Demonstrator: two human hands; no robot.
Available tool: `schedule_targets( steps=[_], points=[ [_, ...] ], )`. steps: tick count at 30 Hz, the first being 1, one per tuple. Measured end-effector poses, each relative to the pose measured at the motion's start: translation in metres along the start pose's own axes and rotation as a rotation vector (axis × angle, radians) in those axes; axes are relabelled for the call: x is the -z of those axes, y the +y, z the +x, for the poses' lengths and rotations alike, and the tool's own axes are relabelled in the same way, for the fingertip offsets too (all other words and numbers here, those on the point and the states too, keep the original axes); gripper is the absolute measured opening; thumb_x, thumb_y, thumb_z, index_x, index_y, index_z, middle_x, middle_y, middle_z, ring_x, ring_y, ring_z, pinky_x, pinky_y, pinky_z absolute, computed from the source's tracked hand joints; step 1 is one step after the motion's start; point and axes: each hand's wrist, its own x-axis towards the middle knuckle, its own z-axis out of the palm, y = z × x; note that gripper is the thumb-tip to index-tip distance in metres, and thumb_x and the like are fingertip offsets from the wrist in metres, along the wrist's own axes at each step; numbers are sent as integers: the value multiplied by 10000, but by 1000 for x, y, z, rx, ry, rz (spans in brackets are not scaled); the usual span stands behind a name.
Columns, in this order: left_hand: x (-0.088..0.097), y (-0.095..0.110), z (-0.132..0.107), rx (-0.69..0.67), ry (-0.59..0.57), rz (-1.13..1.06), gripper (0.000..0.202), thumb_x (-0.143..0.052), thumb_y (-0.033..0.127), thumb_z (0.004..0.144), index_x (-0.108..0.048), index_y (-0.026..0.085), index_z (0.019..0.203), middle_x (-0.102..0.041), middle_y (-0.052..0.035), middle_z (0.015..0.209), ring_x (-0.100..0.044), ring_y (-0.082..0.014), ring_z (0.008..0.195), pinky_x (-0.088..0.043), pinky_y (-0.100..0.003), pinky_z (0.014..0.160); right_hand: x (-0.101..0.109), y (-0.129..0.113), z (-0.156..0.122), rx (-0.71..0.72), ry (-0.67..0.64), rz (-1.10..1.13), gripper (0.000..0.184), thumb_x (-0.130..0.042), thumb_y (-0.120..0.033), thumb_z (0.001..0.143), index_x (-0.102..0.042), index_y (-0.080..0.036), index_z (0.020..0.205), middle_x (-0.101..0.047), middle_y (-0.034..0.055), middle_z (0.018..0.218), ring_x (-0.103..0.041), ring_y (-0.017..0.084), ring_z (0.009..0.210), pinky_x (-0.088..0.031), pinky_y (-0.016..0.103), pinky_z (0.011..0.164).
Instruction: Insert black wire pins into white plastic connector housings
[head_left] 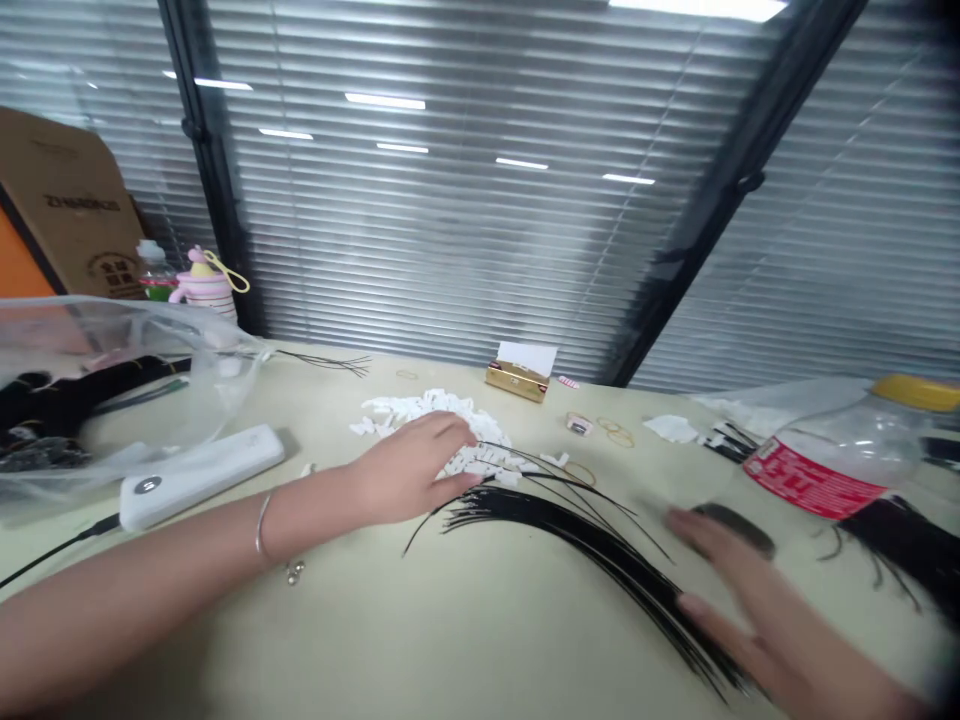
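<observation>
My left hand (409, 468) lies on a heap of small white pieces (420, 415), its fingers curled over the heap's near side. Long thin black strands (592, 550) fan out from under its fingertips across the pale table (360, 640). Whether those fingers pinch any strands, I cannot tell. My right hand (757, 600) is blurred by motion, fingers apart, above the strands' lower ends. A dark oval object (739, 530) sits just beyond those fingers, too blurred to name or to show contact.
A clear plastic bag (120, 370) and white power bank (199, 476) lie left. A gold box (517, 382), thin rings (611, 430) and a red-labelled plastic bottle (825, 465) stand ahead and right. Another black strand bundle (900, 540) lies far right. Window blinds rise behind.
</observation>
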Motion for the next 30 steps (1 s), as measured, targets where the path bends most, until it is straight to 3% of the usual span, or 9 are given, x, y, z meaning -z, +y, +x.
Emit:
schedule_targets(
  steps=[2, 5, 8, 12, 17, 21, 24, 30],
  points=[
    [-18, -27, -5, 41, -53, 68, 389, -561, 305, 822, -549, 93, 1148, -494, -211, 1307, -324, -365, 1314, -277, -552, 1071, -31, -5, 2, 61, -85, -26, 645, -330, -533, 887, -202, -233, 1444, -255, 79, 1482, -323, 278, 1318, -433, 445, 993],
    [-33, -43, -21, 72, -134, 121, 488, -497, 391, 855, -467, 110, 1253, -414, -195, 1390, -231, -338, 1368, -265, -566, 1090, -53, -8, 15, 78, -98, -34, 700, -316, -532, 890, -83, -215, 1469, -155, 77, 1511, -237, 288, 1352, -366, 503, 1023],
    [-43, -32, -35, 45, -255, 210, 508, -476, 399, 862, -444, 113, 1281, -365, -182, 1429, -214, -332, 1374, -235, -563, 1111, -51, -12, 39, 112, -153, 24, 727, -298, -547, 890, -98, -154, 1468, -140, 104, 1511, -167, 290, 1373, -267, 530, 1067],
    [-53, -16, -45, 3, -387, 277, 452, -423, 305, 891, -433, 100, 1294, -302, -214, 1451, -261, -340, 1353, -328, -520, 1080, -45, -26, 70, 212, -285, 105, 680, -314, -539, 894, -205, -164, 1450, -264, 90, 1477, -274, 241, 1345, -278, 459, 1092],
    [-52, -19, -54, -103, -328, 174, 335, -383, 78, 855, -525, 165, 1147, -515, -125, 1290, -443, -222, 1251, -424, -359, 1039, -45, -37, 97, 254, -301, 141, 489, -336, -529, 890, -571, -211, 1178, -526, 89, 1265, -481, 234, 1182, -372, 422, 1036],
    [-50, -27, -60, -284, -288, 173, 482, -414, -60, 719, -517, 165, 1133, -549, -96, 1223, -474, -186, 1191, -441, -296, 1010, -53, -42, 121, 186, -271, 155, 450, -354, -472, 892, -555, -155, 1140, -538, 128, 1188, -564, 217, 1007, -449, 392, 929],
    [-50, -30, -62, -310, -274, 213, 493, -439, -66, 694, -531, 159, 1123, -555, -101, 1224, -471, -210, 1199, -440, -316, 1014, -61, -49, 138, 155, -287, 153, 375, -415, -401, 892, -542, -134, 1122, -571, 114, 1077, -583, 186, 889, -481, 372, 825],
    [-50, -37, -60, -316, -209, 230, 412, -439, -33, 733, -556, 168, 1074, -593, -97, 1166, -489, -213, 1174, -443, -339, 1008, -64, -46, 144, 180, -298, 177, 180, -468, -270, 886, -582, -136, 847, -572, 47, 896, -548, 140, 816, -452, 337, 789]
  ],
)
